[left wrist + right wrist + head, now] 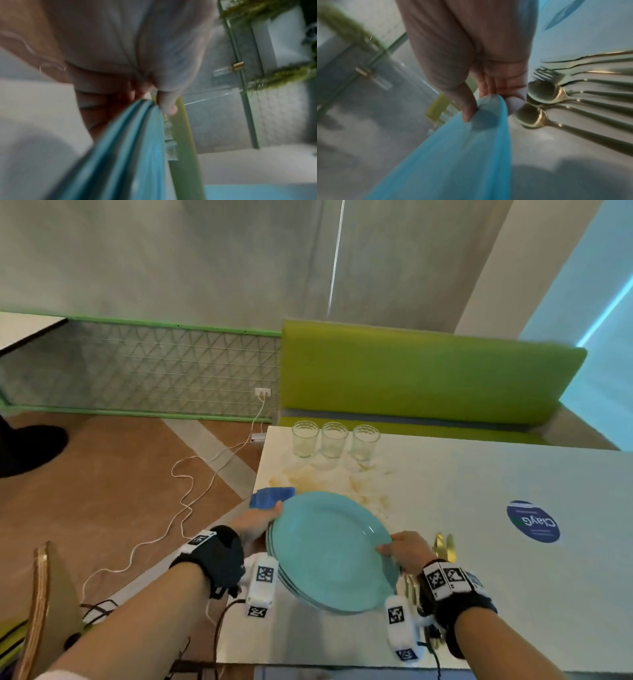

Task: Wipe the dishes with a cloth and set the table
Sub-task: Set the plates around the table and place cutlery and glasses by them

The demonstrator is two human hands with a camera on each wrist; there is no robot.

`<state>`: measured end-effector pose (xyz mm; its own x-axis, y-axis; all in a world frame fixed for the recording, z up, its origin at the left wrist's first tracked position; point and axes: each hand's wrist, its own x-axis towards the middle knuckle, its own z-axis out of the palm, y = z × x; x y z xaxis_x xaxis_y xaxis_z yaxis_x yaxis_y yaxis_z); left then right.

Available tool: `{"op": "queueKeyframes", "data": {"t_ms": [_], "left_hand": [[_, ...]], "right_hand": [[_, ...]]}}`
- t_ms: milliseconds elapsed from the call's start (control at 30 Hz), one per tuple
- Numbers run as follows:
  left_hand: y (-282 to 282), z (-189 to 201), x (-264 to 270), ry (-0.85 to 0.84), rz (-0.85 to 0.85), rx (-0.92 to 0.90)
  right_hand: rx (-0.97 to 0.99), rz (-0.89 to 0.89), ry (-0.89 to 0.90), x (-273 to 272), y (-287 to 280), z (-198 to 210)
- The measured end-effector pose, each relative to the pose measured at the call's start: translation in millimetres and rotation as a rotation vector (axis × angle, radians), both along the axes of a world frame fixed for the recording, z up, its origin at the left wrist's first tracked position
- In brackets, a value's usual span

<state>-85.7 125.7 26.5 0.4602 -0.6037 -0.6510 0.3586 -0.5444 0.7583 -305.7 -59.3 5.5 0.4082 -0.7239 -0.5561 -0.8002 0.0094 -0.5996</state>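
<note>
At the left edge of the white bench (479, 481) the left hand (255, 523) gripped the rim of a stack of teal plates (329, 546), thumb over the top and fingers curled beneath — the left wrist view showed at least three rims layered against the palm. Just beyond that hand, a folded blue cloth (272, 496) lay flat on the bench, partly hidden behind the plates' far-left rim. The stack was tilted, its left side raised and its near-right side low to the bench, and it spanned the gap between both hands. On the opposite rim, the right hand (406, 549) pinched the top plate (471, 142), thumb on its face and fingers underneath, as the right wrist view made plain. Whether that hand held only the top plate or more of the stack could not be told. Directly right of it lay gold cutlery (556, 94) — spoons and a fork, handles running toward the near edge. Three empty glasses (334, 440) stood in a row at the far edge, with a yellowish smear on the bench between them and the plates. The cloth lay up and left of the stack, touching distance from the left hand and well away from the right, so the left hand seemed the likelier one to fetch it once a plate was separated for wiping.
</note>
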Motion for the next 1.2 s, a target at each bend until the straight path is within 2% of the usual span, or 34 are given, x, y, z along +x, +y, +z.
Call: {"op": "queueKeyframes", "data": {"t_ms": [33,100,200,433,667,833,933,1200], "left_hand": [[-10,10,-7,0.01,0.017,-0.059],[-32,23,-23,0.133,0.046,-0.14],[-63,30,-50,0.244,0.007,-0.175],[-135,37,-106,0.195,-0.007,-0.248],[-222,47,-152,0.167,0.066,-0.324],[-293,37,-176,0.065,0.149,-0.298],[-329,34,-193,-0.046,0.154,-0.262],[-389,23,-249,0.047,0.235,-0.233]], "right_hand": [[0.014,-0.063,-0.048,-7,-9,3],[-0.01,-0.142,-0.107,-22,-20,20],[-0.033,-0.226,-0.174,-51,-35,49],[-0.022,-0.493,-0.281,-133,-85,86],[-0.049,-1.006,-0.687,-229,-144,101],[-0.073,-1.343,-0.814,-306,-194,89],[-0.068,-1.451,-0.759,-346,-219,72],[0.09,-1.635,-0.641,-415,-246,9]]}}
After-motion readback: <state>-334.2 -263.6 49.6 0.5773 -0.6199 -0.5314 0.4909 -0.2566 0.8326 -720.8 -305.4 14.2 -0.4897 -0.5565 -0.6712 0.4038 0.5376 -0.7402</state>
